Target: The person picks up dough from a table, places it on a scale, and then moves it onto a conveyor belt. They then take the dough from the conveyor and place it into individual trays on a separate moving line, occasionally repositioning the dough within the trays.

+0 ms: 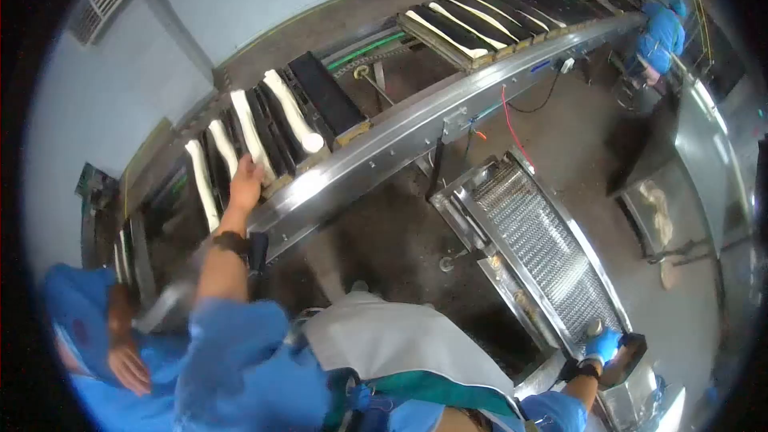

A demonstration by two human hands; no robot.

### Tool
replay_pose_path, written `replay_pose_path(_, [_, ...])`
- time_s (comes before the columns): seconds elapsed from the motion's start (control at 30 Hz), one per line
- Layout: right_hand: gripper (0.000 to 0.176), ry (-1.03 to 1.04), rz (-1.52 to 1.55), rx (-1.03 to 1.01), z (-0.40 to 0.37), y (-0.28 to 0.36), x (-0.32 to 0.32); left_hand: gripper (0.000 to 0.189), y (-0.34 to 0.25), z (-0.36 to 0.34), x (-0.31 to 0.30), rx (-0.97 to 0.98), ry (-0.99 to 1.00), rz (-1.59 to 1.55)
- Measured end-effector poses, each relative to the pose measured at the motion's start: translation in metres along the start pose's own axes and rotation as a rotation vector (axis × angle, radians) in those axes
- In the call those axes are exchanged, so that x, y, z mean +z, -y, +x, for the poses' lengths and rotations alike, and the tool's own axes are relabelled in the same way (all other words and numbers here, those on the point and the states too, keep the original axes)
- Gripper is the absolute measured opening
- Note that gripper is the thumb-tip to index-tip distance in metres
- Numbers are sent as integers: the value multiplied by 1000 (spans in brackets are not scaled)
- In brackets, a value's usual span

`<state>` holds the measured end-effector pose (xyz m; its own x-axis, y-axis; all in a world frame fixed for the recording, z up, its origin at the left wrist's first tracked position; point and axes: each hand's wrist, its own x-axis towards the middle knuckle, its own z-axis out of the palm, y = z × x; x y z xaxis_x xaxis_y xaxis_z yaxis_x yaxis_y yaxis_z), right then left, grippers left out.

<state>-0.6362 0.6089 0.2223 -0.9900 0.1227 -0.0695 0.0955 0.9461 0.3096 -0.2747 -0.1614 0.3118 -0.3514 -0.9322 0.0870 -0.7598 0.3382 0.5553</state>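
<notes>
My left hand point(246, 182) is bare, with a dark strap at the wrist. It reaches up to a black tray point(276, 124) on the long steel conveyor point(416, 124), and its fingers close over the near end of a long white dough stick point(246, 132). Other dough sticks point(292, 110) lie side by side in the tray's grooves. My right hand point(604, 345) wears a blue glove and grips a dark boxy object point(630, 352) at the near end of the wire-mesh belt point(544, 248).
More black trays with dough sticks point(472, 28) ride further along the conveyor. A co-worker in blue point(661, 32) stands at its far end. Another person in a blue cap point(80, 316) is close at the lower left. Steel tables point(704, 152) stand to the right.
</notes>
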Motion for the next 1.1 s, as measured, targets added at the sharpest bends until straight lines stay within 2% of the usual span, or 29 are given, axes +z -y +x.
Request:
replay_pose_path(0.03, [37,68,65,57,-3,3,-10,58,7,9,4,9,-6,-21])
replay_pose_path(0.07, [37,-32,220,92,3,-6,3,60,17,21,9,-76,22,-196])
replay_pose_path(0.1, [36,-132,380,118,15,-19,36,62,26,35,12,-162,42,-373])
replay_pose_path(0.13, [43,-300,615,97,62,-55,116,61,26,40,10,-170,-18,-311])
replay_pose_path(0.17, [48,-267,805,107,56,-41,80,61,19,48,1,-242,8,-364])
replay_pose_path(0.23, [57,-185,1195,133,27,-4,-17,60,25,67,-7,-183,181,-655])
replay_pose_path(0.27, [56,-355,1301,80,32,7,-32,58,22,76,-4,-252,139,-569])
replay_pose_path(0.3, [59,-158,1506,23,0,30,-106,57,16,83,1,-320,101,-479])
replay_pose_path(0.33, [64,-167,1524,-95,6,33,-135,56,14,94,5,-383,66,-385])
replay_pose_path(0.37, [61,-283,1617,-131,-63,92,-227,54,27,112,13,-350,92,-395])
replay_pose_path(0.4, [52,-394,1579,-147,-69,105,-254,53,47,133,28,-316,121,-405])
replay_pose_path(0.47, [43,-432,1615,-314,-100,143,-317,52,78,166,53,-298,142,-396])
replay_pose_path(0.53, [33,-662,1100,-572,-79,149,-313,55,93,187,68,-354,149,-401])
replay_pose_path(0.57, [26,-439,1839,-360,-119,211,-357,62,100,200,79,-387,134,-360])
replay_pose_path(0.63, [40,-319,1812,-546,-118,266,-360,74,103,216,88,-379,125,-334])
replay_pose_path(0.67, [40,-230,1797,-614,-127,300,-363,80,96,210,80,-340,129,-344])
replay_pose_path(0.7, [38,-39,2067,-664,-156,344,-380,85,89,202,71,-303,133,-350])
replay_pose_path(0.73, [39,94,2063,-778,-168,371,-384,92,76,193,58,-320,193,-328])
replay_pose_path(0.83, [47,511,2031,-1056,-207,446,-396,88,84,191,51,-139,264,-476])
replay_pose_path(0.87, [52,642,2025,-1059,-214,460,-389,83,89,197,56,-93,247,-411])
replay_pose_path(0.9, [54,724,2036,-1132,-219,470,-383,82,80,190,43,-31,185,-210])
replay_pose_path(0.97, [51,751,1944,-1198,-238,475,-379,79,59,167,24,91,57,182])
replay_pose_path(1.0, [50,778,1904,-1192,-239,475,-373,61,54,158,19,344,-121,258])
replay_pose_path(1.1, [44,792,1799,-1122,-238,465,-350,41,8,149,13,697,132,139])
